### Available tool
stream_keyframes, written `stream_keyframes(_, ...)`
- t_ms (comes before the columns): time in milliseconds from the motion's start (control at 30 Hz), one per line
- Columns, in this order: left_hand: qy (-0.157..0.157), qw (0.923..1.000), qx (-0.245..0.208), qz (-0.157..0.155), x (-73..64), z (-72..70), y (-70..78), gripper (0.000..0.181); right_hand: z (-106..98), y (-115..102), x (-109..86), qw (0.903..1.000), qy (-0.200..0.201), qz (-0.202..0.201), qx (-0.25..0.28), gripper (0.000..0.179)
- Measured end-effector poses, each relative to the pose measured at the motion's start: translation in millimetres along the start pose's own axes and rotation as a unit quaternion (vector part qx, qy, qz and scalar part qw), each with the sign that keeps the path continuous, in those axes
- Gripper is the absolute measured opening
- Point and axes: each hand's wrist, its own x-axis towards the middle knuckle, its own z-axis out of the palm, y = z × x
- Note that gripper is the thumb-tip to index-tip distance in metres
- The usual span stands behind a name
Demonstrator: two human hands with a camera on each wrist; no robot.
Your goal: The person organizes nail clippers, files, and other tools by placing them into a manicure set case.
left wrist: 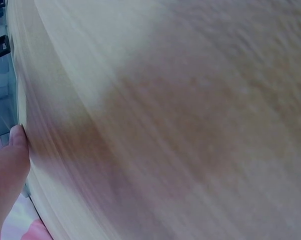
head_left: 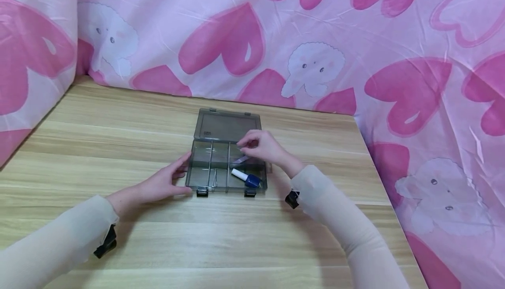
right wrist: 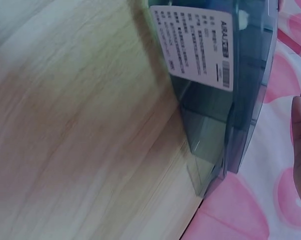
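A translucent grey compartment box (head_left: 209, 165) stands on the table with its lid (head_left: 230, 124) folded back. My left hand (head_left: 165, 181) touches its left side, thumb at the front corner and fingers along the wall. Over the back right compartment is my right hand (head_left: 264, 148), fingers bent, a small gap between thumb and forefinger and nothing visible between them. A pale thin strip (head_left: 240, 160) lies under that hand, its kind too small to tell. The front right compartment holds a dark blue nail polish bottle (head_left: 252, 180) with a white cap. Thin metal pieces (head_left: 215, 178) lie in the front middle compartment.
The box's latches (head_left: 202, 192) face the front edge. A printed label (right wrist: 198, 45) shows on its right wall. Wood-grain table (head_left: 197, 245) surrounds the box, and a pink heart-patterned curtain (head_left: 221, 39) hangs behind and along the sides.
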Motion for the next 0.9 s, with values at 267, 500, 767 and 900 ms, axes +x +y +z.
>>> stream_keyframes(267, 0.006, 1.0, 0.004, 0.0, -0.1, 1.0, 0.2, 0.106, 13.2, -3.6, 11.2, 0.9993, -0.018, 0.022, -0.022, 0.017)
stream_keyframes(500, 0.005, 1.0, 0.004, 0.004, 0.3, 0.7, -1.4, 0.106, 23.2, -5.8, 18.4, 0.9986, -0.036, 0.024, -0.031, 0.018)
stream_keyframes(767, 0.006, 0.9999, -0.009, 0.003, 1.5, 0.8, -4.0, 0.106, 29.1, -6.0, 24.8, 0.9984, -0.041, 0.013, -0.037, 0.016)
stream_keyframes(900, 0.009, 0.9999, -0.013, 0.004, 1.9, 1.4, -5.1, 0.107, 31.1, -4.9, 27.5, 0.9978, -0.05, 0.012, -0.043, 0.017)
